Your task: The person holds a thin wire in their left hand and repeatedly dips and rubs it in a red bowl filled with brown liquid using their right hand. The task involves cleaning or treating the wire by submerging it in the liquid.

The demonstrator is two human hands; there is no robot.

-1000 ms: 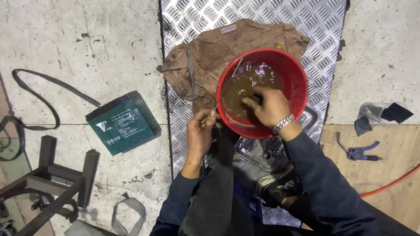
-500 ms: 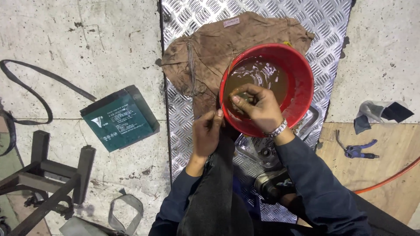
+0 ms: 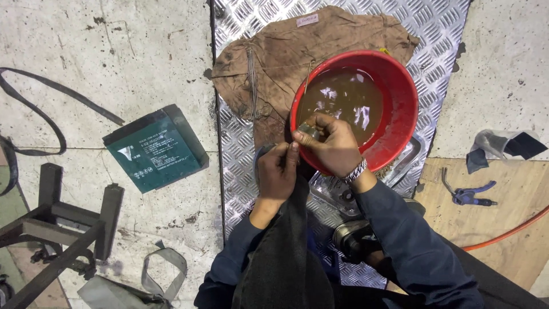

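A small dark metal part [image 3: 309,131] sits at the near rim of the red basin [image 3: 400,109], pinched between thumb and fingers of the right hand [image 3: 334,146]. That grip is closed tight on it; the part shows only as a short grey stub, its long axis too hidden to tell. The right hand hangs over the basin's near-left edge, just above the muddy brown water [image 3: 343,100] that fills the basin.

The left hand [image 3: 276,171] is just outside the basin, touching the right hand at the fingertips, on the side away from the water. Its fingers are curled in; they appear to close on a thin dark piece, but what it has hold of cannot be told. The part lies up and to the right of the left hand, so the right hand is the nearer one by far.

The basin rests on a brown cloth [image 3: 274,63] spread over a steel tread plate [image 3: 234,149] on the floor. Left of the basin, on bare concrete, lies a green battery [image 3: 154,150]; further left, a black strap [image 3: 51,114]. Right of the basin, a blue hand tool [image 3: 469,194] lies on a board, an orange hose [image 3: 509,232] beyond it.
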